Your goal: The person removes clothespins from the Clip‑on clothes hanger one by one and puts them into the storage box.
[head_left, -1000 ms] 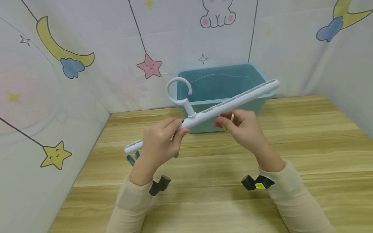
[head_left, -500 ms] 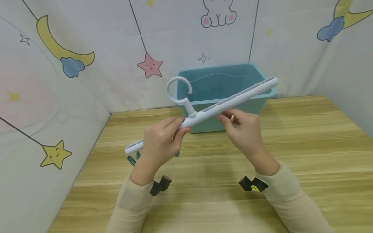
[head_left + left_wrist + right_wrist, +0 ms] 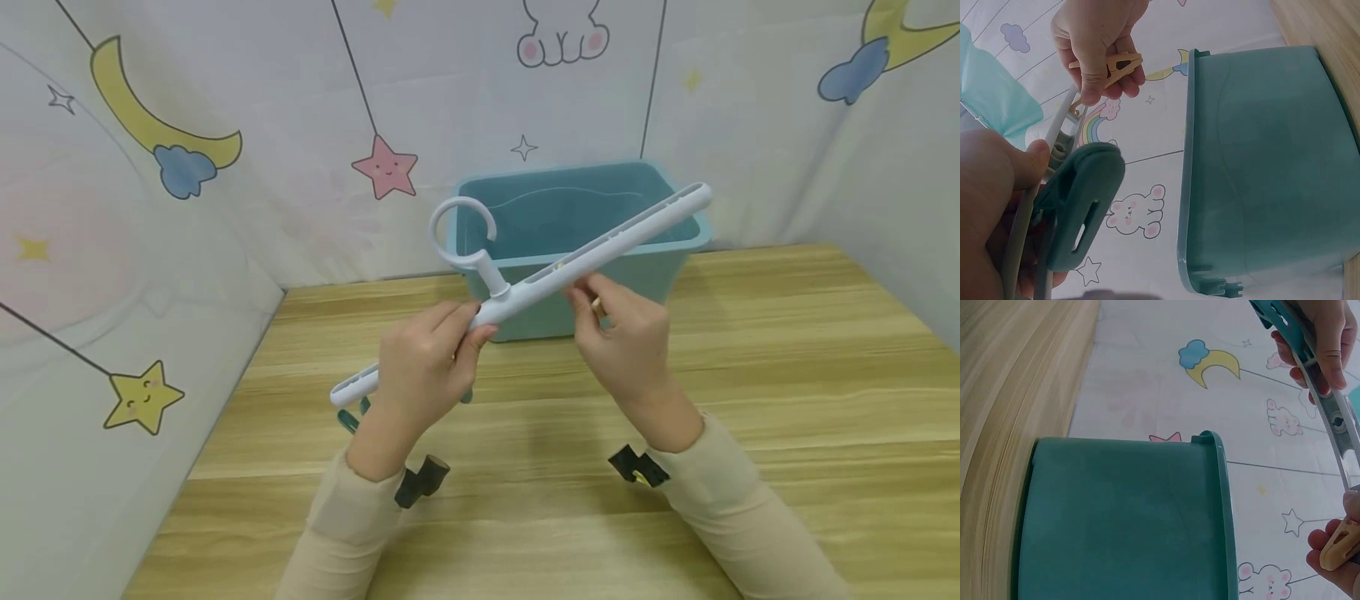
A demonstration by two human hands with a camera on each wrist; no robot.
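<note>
In the head view a pale bluish-white hanger (image 3: 637, 232) with a round hook is held slanted, its right end higher, above the table. My left hand (image 3: 423, 358) grips its bar just left of the hook. At the underside of the right half, my right hand (image 3: 626, 342) pinches a tan clothespin (image 3: 1114, 74). That clothespin's tip reaches the bar in the left wrist view; whether it is fastened there I cannot tell. A dark teal clothespin (image 3: 1088, 187) hangs from the bar beside my left hand. The left hand hides part of the bar.
A teal plastic bin (image 3: 525, 325) stands on the wooden table (image 3: 787, 350) behind the hanger, against a white cloth backdrop (image 3: 300, 167) printed with stars and moons. The hanger's right end overlaps the bin's opening in the head view.
The hanger has tilted more steeply, its right end rising and its left end dropping slightly. My right wrist has swung a little left, its fingers staying at the underside of the bar.
</note>
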